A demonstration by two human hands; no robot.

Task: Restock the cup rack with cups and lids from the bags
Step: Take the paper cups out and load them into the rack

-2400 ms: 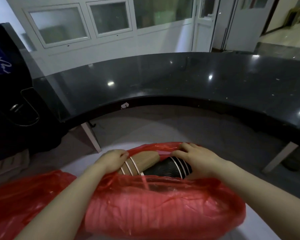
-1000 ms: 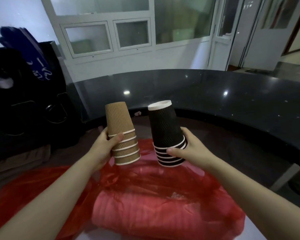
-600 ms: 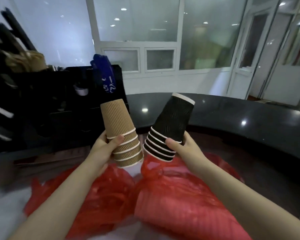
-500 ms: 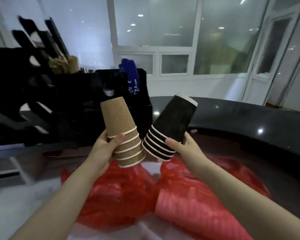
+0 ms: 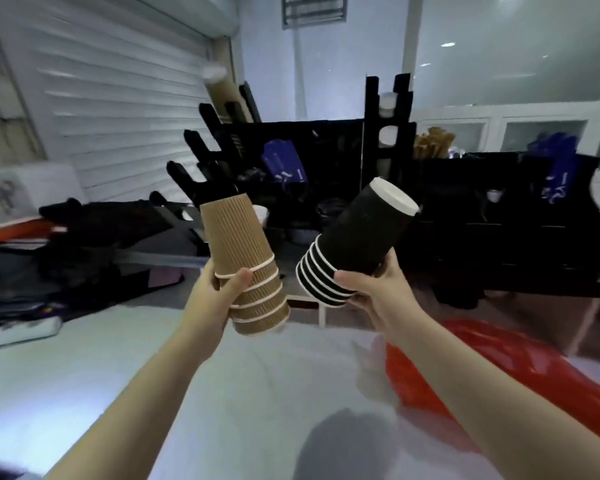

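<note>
Now the view has turned from the red bag point(image 5: 499, 368) to the cup rack point(image 5: 208, 181), the left hand point(image 5: 215, 303) gripping the brown cups point(image 5: 239, 251), the right hand point(image 5: 374, 296) the black cups point(image 5: 361, 237), so loading probably comes next.

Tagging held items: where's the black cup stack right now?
Head view, right of centre: the right hand grips the black cup stack, tilted rightward, beside the brown cup stack held in the left hand, in front of the black rack.
</note>
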